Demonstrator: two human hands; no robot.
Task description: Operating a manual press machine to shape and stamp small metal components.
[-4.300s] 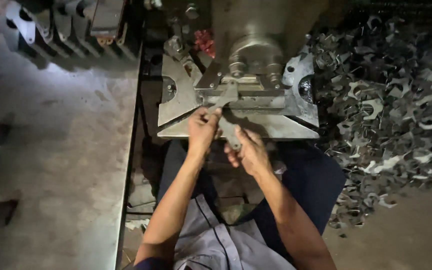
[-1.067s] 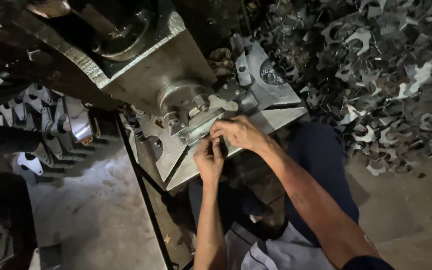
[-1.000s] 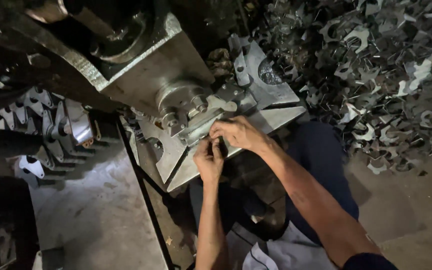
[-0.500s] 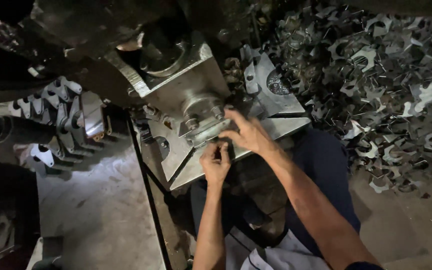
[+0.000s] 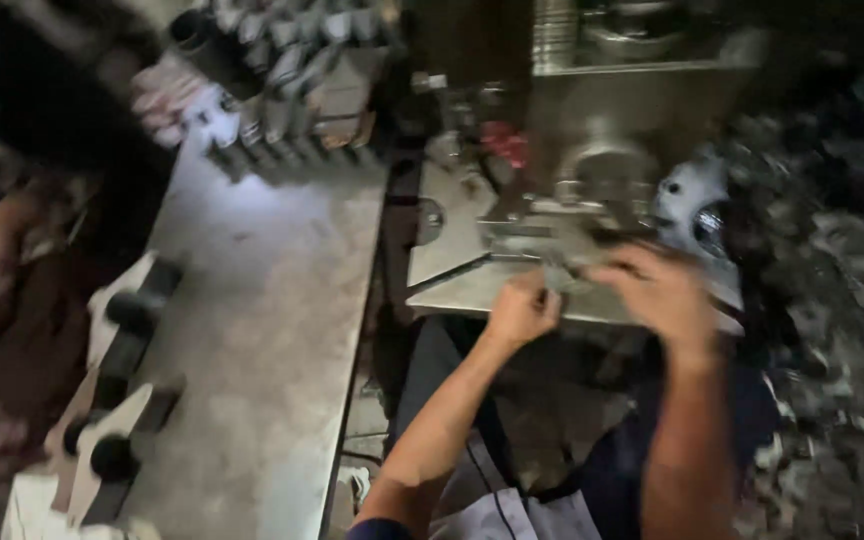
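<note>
While blur hides the right hand (image 5: pixel 660 297) grip, left hand (image 5: pixel 522 310) pinches a flat metal piece (image 5: pixel 558 274) lying just right of it.

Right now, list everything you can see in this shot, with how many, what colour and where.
Press: one, grey metal, top centre-right, blurred.
Press bed: one, pale grey plate, centre, under the hands.
Red part: one, red, on the machine behind the bed; too blurred to tell what it is.
Bench: one, grey, left of the press.
Tooling blocks: a row, count unclear, grey, far end of the bench.
Dark cylinders: several, black, left edge of the bench.
Scrap pieces: a heap, grey, right side.
Left hand: one, closed at the front edge of the bed; what it grips is blurred.
Right hand: one, over the bed, motion-blurred.
</note>
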